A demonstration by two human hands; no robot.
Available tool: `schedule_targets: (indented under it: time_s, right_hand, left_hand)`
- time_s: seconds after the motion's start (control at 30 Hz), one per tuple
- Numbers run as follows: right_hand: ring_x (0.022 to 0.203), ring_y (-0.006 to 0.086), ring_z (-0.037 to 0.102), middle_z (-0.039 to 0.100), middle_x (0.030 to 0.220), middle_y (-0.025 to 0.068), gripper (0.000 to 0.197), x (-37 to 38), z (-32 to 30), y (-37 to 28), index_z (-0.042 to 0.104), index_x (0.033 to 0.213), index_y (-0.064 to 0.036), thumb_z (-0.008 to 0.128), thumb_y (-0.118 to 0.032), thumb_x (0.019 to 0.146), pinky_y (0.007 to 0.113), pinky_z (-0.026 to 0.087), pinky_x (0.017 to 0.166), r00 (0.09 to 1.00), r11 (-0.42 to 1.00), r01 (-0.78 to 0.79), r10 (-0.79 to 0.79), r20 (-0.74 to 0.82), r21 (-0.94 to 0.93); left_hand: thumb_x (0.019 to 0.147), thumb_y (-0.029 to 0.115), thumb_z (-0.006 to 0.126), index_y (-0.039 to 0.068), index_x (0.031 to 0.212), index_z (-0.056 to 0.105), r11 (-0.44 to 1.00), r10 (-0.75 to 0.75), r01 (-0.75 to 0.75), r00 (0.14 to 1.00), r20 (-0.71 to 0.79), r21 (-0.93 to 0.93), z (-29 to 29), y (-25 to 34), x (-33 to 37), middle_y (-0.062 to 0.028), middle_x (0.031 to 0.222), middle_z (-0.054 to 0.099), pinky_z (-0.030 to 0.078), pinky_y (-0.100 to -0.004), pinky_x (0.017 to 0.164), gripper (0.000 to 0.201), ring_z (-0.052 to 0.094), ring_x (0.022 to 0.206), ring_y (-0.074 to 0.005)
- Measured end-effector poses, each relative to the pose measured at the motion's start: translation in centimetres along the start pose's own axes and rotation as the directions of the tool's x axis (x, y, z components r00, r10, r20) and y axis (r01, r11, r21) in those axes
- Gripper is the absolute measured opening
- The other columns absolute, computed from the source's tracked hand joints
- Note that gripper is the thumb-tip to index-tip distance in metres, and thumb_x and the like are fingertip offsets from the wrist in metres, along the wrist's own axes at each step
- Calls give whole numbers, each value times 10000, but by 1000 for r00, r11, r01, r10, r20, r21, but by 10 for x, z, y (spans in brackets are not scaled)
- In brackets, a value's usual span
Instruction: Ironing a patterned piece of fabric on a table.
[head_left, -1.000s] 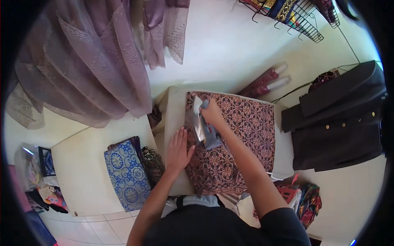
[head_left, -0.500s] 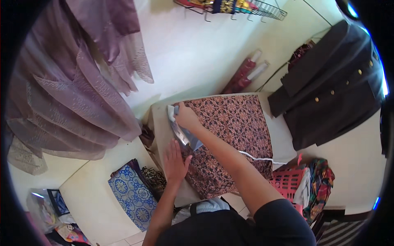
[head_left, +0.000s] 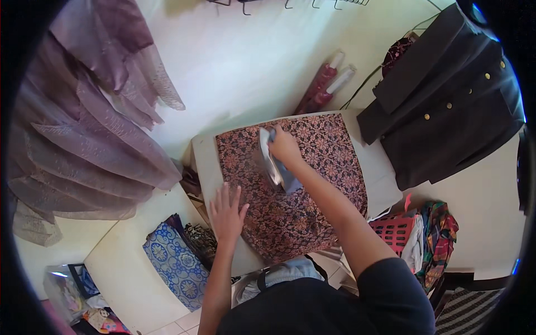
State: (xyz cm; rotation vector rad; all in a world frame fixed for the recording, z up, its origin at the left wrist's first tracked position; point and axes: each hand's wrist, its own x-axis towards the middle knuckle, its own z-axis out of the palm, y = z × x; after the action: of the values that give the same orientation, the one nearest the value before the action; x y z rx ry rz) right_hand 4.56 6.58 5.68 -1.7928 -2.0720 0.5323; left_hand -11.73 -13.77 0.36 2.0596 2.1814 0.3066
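Note:
A dark cloth with a pinkish-orange flower pattern (head_left: pixel 312 223) lies spread over a pale padded ironing surface (head_left: pixel 379 173). My right hand (head_left: pixel 283 146) grips the handle of a clothes iron (head_left: pixel 279 167), which is tilted with its shiny soleplate partly turned to the left. Whether the iron touches the cloth I cannot tell. At the left edge of the cloth, my left hand (head_left: pixel 228 215) lies flat with its fingers spread, partly on the cloth and partly on the pale padding.
Left of the ironing surface, a folded blue patterned cloth (head_left: pixel 177 262) lies on a white table (head_left: pixel 128 279). A mauve gown (head_left: pixel 106 139) hangs at left, a dark buttoned jacket (head_left: pixel 441 106) at right. Beside my right arm stands a pink basket (head_left: pixel 391 231); red fabric rolls (head_left: pixel 321 92) lean on the wall.
The iron in my right hand has moved right, from the cloth's left edge toward its middle, and tilted. My left hand stays near the left edge, fingers now wider. The view has shifted slightly.

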Motion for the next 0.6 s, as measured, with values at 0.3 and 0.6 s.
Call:
schedule_targets:
  time_s: [0.3, 0.6]
  right_hand:
    - [870, 428, 600, 620, 887, 269, 457, 13, -26, 61, 472, 1114, -23, 678, -183, 739, 492, 478, 771, 990, 998, 67, -66, 121, -3]
    - [884, 407, 603, 623, 917, 246, 463, 10, -97, 172, 482, 1113, -42, 695, -188, 728, 480, 481, 780, 999, 995, -42, 39, -33, -95]
  left_hand:
    - [942, 366, 424, 315, 1361, 408, 983, -181, 181, 983, -2, 1, 0, 23, -6, -26, 1500, 209, 151, -548, 1080, 422, 195, 1373, -280]
    - [898, 56, 454, 198, 1234, 564, 978, -176, 156, 974, -144, -142, 11, 49, -15, -100, 1397, 390, 328, -388, 1019, 381, 418, 1235, -307]
